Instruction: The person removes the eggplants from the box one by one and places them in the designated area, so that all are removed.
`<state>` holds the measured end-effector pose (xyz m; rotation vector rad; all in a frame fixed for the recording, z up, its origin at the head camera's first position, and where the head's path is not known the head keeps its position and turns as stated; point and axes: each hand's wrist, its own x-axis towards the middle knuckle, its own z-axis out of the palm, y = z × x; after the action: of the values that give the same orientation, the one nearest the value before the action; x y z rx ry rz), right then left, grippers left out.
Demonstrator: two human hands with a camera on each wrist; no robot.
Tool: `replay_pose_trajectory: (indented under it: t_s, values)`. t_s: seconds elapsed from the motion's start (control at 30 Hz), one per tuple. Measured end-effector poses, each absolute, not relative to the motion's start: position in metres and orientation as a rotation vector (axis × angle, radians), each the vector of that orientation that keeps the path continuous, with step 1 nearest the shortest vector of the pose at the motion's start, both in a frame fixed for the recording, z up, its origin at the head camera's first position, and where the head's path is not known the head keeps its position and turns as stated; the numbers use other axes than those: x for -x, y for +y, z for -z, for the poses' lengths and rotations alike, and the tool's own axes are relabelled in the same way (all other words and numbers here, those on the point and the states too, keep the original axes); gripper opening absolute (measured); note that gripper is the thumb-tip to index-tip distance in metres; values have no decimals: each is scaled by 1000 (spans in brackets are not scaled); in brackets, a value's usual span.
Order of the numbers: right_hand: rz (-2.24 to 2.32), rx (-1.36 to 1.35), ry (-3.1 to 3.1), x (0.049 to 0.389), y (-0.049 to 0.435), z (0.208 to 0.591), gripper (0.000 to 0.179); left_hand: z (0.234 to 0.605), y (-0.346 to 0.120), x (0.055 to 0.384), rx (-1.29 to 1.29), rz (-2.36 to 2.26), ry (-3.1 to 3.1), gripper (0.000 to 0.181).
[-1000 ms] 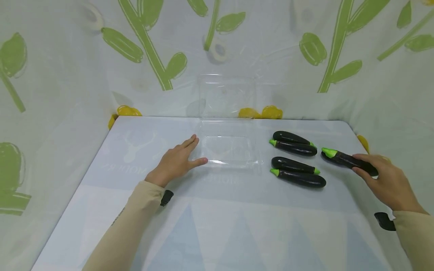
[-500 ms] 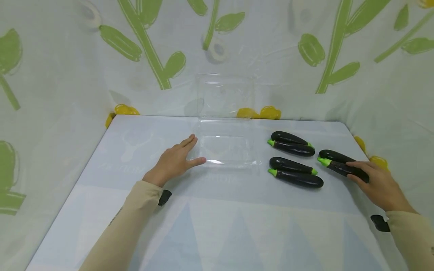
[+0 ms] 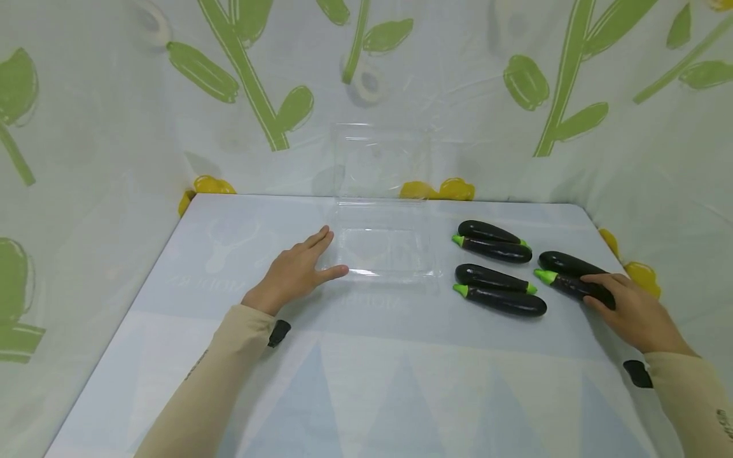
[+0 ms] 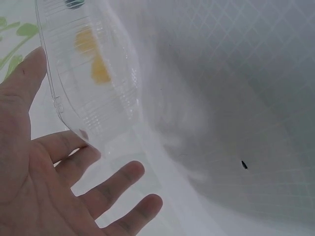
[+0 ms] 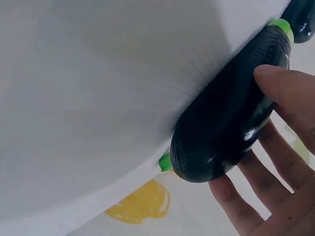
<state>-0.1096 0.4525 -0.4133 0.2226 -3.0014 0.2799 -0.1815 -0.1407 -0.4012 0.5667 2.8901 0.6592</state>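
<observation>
In the head view, my right hand (image 3: 641, 312) holds a glossy dark eggplant (image 3: 572, 285) with a bright green stem end, low at the table's right side. The thumb lies on one side and the fingers on the other, as the right wrist view shows of the same eggplant (image 5: 221, 113). Just behind it lies another eggplant (image 3: 567, 261). My left hand (image 3: 292, 270) is spread with straight fingers at the left side of a clear plastic container (image 3: 383, 275), whose lid (image 3: 380, 159) stands raised at the back. In the left wrist view, fingers (image 4: 81, 162) meet the container's edge.
Two pairs of eggplants, a rear pair (image 3: 495, 249) and a front pair (image 3: 504, 301), lie between the container and my right hand. The white table (image 3: 366, 381) ends at a patterned curtain (image 3: 446, 95) behind.
My right hand has brought its eggplant forward and slightly left, uncovering the eggplant behind it. The left hand stays in place at the container.
</observation>
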Motion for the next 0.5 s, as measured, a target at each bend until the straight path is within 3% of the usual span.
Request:
replay_pose_trajectory:
  t_s: [0.5]
  values:
    - [-462, -260, -2885, 111, 440, 399, 34, 404, -143, 184, -564, -735, 2842, 94]
